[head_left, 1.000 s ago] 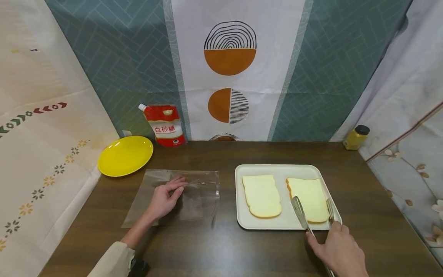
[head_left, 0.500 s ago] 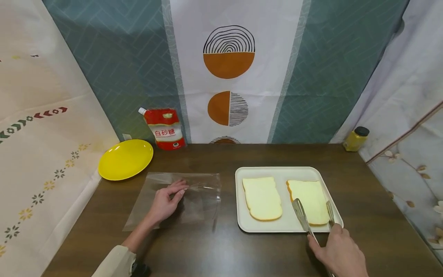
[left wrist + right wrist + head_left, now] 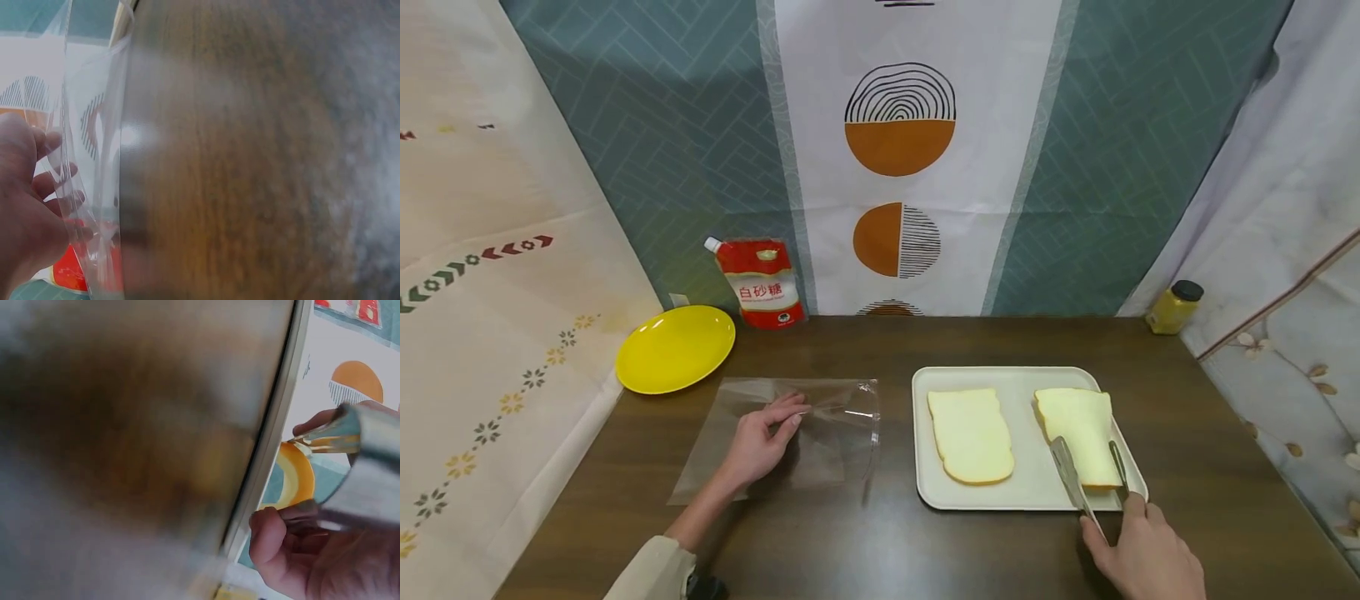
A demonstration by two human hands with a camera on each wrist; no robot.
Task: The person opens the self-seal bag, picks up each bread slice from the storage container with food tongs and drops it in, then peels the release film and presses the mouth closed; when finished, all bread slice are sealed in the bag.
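My left hand (image 3: pixel 760 446) pinches a fold of the clear plastic bag (image 3: pixel 838 467) on the left of the table. In the left wrist view, its fingers show through the film. Metal tongs (image 3: pixel 1067 469) are gripped in my right hand (image 3: pixel 1148 554), thumb on one arm and fingers on the other. Their tips stand on either side of the right bread slice (image 3: pixel 1077 429), which bows upward between them over the white tray (image 3: pixel 1026 382). The right wrist view catches that slice (image 3: pixel 302 478) arched, end on. Another bread slice (image 3: pixel 972 437) lies flat on the tray's left half.
Beyond the bag, a yellow plate (image 3: pixel 676 350) sits at the back left. A red sugar pouch (image 3: pixel 762 283) leans against the back cloth. At the back right corner stands a yellow jar (image 3: pixel 1172 308) with a black lid.
The tongs' arms have drawn closer together, and the right slice has gone from flat to squeezed and bowed. My left hand keeps its place on the bag.
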